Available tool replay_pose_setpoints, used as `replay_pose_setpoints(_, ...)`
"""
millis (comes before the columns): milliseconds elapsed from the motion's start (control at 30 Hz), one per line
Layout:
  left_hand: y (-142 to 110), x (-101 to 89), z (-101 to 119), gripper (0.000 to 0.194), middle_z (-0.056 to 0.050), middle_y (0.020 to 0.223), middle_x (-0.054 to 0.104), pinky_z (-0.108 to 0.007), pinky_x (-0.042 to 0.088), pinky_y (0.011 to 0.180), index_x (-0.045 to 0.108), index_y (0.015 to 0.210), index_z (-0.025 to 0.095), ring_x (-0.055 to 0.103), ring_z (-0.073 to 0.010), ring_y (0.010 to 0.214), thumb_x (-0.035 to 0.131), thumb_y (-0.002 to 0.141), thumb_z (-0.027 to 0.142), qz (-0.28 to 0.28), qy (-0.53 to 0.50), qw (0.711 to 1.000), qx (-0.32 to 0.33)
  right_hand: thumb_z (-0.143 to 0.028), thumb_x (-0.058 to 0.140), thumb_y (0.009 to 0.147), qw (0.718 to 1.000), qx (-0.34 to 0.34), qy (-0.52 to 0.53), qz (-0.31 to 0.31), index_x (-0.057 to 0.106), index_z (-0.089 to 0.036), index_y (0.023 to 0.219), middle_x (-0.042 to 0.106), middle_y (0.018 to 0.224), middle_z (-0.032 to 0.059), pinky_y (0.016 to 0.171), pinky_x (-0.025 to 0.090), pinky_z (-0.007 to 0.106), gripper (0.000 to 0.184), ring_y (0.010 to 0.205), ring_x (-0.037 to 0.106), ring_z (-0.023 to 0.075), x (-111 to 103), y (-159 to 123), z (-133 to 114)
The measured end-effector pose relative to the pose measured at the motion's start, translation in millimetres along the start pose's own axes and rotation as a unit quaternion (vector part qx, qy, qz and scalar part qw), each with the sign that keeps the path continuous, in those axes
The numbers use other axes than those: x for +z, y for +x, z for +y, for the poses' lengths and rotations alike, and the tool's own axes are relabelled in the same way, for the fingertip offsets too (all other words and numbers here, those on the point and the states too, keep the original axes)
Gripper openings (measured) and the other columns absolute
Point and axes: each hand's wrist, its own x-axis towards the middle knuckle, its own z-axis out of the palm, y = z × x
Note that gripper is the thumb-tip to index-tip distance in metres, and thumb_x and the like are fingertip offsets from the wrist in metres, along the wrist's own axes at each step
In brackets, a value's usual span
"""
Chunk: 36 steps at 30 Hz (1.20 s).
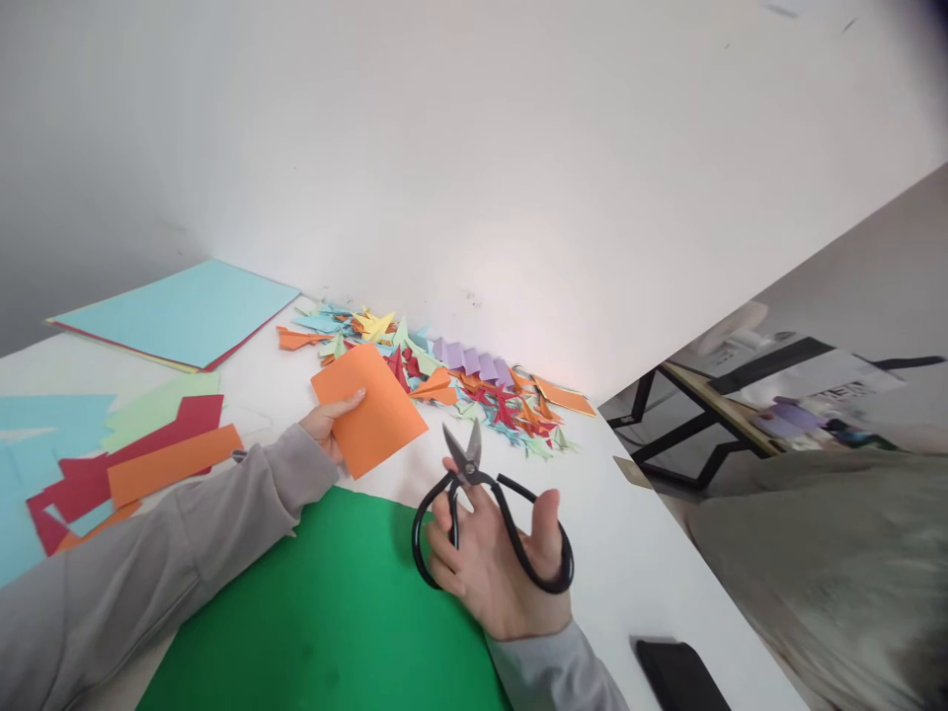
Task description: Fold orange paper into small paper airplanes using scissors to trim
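My left hand (331,423) grips a piece of orange paper (374,410) by its left edge, thumb on top. The paper is held up in front of a heap of small folded and cut paper pieces (400,355). In my right hand (504,573) is a pair of scissors (468,466) with black looped handles, my thumb through one loop and fingers through the other. Its blades are spread apart and point up, a little to the right of the orange paper and not touching it. Below both hands lies a green sheet (326,612).
Large coloured sheets (185,311), light blue on top, lie at the back left. Red, orange and blue scraps (140,464) are at the left. A black flat object (679,676) sits near the right edge. Beyond it are another table (703,395) and a person's clothing (822,553).
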Motion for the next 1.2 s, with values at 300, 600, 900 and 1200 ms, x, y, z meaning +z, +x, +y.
replay_pose_setpoints(300, 4, -4.4, 1, 0.018, -0.008, 0.078, 0.07, -0.036, 0.056, 0.073, 0.06, 0.095, 0.012, 0.067, -0.0202, 0.071, 0.058, 0.077, 0.011, -0.006, -0.022, 1.0, -0.007, -0.068, 0.042, 0.073, 0.998, 0.015, -0.045, -0.048, 0.05, -0.021, 0.118, 0.056, 0.074, 0.0052, 0.04, 0.035, 0.022, 0.065, 0.054, 0.045, 0.012, -10, 0, 12)
replay_pose_setpoints(600, -2, -2.0, -1, 0.021, -0.007, 0.078, 0.07, -0.035, 0.056, 0.071, 0.06, 0.098, 0.012, 0.067, -0.0202, 0.069, 0.058, 0.076, 0.013, -0.03, 0.02, 0.999, -0.016, -0.067, 0.038, 0.076, 0.998, 0.026, -0.057, -0.024, 0.049, -0.022, 0.117, 0.058, 0.074, 0.0052, 0.04, 0.037, 0.021, 0.062, 0.053, 0.047, 0.0124, -9, 1, 14)
replay_pose_setpoints(900, -8, 2.1, -5, 0.034, -0.01, 0.088, 0.069, -0.035, 0.055, 0.07, 0.058, 0.105, 0.011, 0.067, -0.0222, 0.077, 0.062, 0.071, 0.009, -0.066, 0.069, 0.995, -0.004, -0.058, 0.052, 0.073, 0.995, 0.018, -0.074, -0.067, 0.044, -0.024, 0.11, 0.06, 0.08, 0.006, 0.048, 0.047, 0.031, 0.051, 0.057, 0.053, 0.0138, -12, 2, 14)
replay_pose_setpoints(1200, -2, -5.0, -8, 0.035, -0.012, 0.092, 0.068, -0.04, 0.053, 0.074, 0.061, 0.093, 0.01, 0.065, -0.0271, 0.082, 0.067, 0.06, 0.002, -0.112, 0.1, 0.989, -0.011, -0.068, 0.048, 0.069, 0.991, 0.055, -0.11, -0.06, 0.018, -0.031, 0.132, 0.062, 0.082, 0.0046, 0.052, 0.05, 0.035, 0.078, 0.061, 0.06, 0.0171, -15, 3, 9)
